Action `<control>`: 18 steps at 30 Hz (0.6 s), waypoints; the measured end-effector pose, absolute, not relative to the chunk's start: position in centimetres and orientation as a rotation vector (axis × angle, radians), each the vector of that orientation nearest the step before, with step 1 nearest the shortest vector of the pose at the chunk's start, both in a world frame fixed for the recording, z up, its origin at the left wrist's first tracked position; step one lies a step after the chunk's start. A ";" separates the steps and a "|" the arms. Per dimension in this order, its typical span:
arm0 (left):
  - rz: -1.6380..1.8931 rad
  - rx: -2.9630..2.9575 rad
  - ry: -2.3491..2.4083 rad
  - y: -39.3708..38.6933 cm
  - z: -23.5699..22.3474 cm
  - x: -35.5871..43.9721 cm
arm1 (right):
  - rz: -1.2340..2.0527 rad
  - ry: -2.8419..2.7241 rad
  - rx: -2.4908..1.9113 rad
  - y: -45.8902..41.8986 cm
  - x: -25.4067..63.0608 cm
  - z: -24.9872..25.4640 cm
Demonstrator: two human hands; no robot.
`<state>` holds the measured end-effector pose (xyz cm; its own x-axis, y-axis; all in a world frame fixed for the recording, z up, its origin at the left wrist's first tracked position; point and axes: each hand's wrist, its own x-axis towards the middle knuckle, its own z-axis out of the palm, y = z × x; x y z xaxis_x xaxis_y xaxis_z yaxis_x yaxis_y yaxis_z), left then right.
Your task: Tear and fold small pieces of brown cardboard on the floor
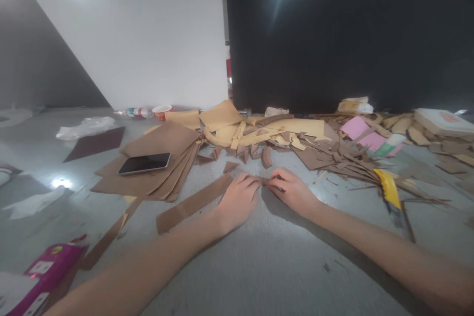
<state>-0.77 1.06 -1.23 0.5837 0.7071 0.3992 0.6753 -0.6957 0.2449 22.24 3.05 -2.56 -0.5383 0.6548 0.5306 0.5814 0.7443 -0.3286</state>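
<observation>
A long brown cardboard strip [194, 203] lies on the grey table and runs up to my left hand [240, 198]. The fingers of that hand are bent and pressed together at a small brown cardboard piece [264, 180] between my hands. Whether this piece is the end of the strip, I cannot tell, because my left hand covers the join. On the other side, my right hand [294, 193] pinches the same small piece between thumb and fingers. Just beyond my hands lie a curved brown cardboard scrap [266, 157] and a small triangular scrap [230, 167].
A black phone [144, 163] rests on stacked brown cardboard sheets [163, 139] at left. Nearer is a magenta and white device [55, 261]. A yellow utility knife [388, 191] lies at right by heaped cardboard offcuts [333, 158]. White and black panels [148, 34] stand behind.
</observation>
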 end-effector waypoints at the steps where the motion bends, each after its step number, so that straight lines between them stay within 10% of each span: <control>1: 0.729 2.738 1.193 1.1 -1.3 -0.8 | 0.134 -2.305 -0.931 3.0 22.2 -2.5; 18: 0.575 2.835 1.095 1.4 -1.2 -1.0 | 0.314 -2.277 -1.023 3.3 22.1 -2.4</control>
